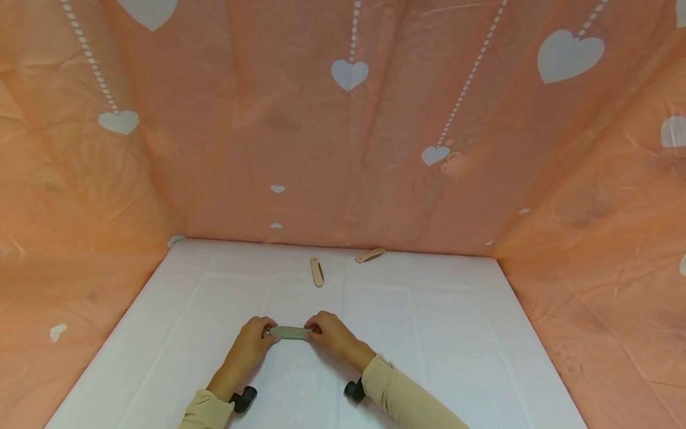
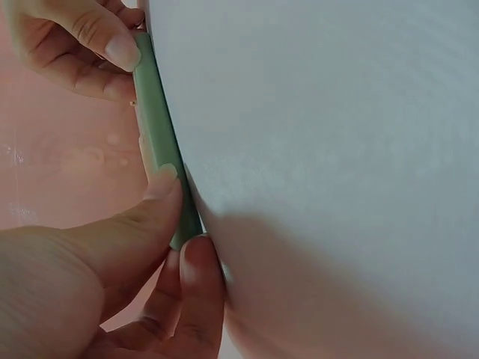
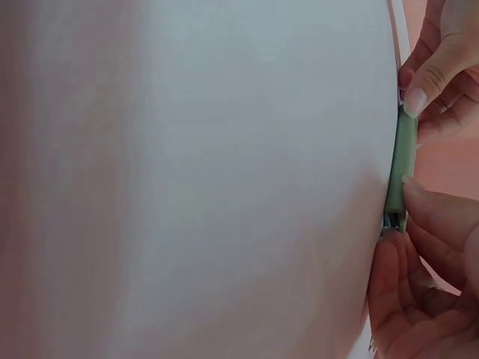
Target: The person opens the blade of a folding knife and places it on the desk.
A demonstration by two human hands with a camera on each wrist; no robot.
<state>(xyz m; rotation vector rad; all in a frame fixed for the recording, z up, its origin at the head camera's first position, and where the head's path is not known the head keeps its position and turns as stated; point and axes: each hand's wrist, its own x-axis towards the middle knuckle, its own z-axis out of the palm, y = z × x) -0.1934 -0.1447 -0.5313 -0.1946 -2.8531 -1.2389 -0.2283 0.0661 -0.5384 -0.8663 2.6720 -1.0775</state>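
Both hands on the green folder (image 1: 290,332) now, low over the white table (image 1: 439,333): left hand (image 1: 252,342) pinches one end, right hand (image 1: 329,332) the other. It looks closed (no blade showing). Two beige folders (image 1: 317,271) lie untouched by the far edge, so plenty seems left.

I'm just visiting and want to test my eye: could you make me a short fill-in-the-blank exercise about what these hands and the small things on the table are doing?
1. The left hand and right hand pinch one slim bar whose colour is ____.
2. Each hand grips a different ____ of the bar.
3. Farther back on the white table lie ____ beige pieces, near the pink cloth.
4. That cloth is printed with white ____.

Missing words: green; end; two; hearts
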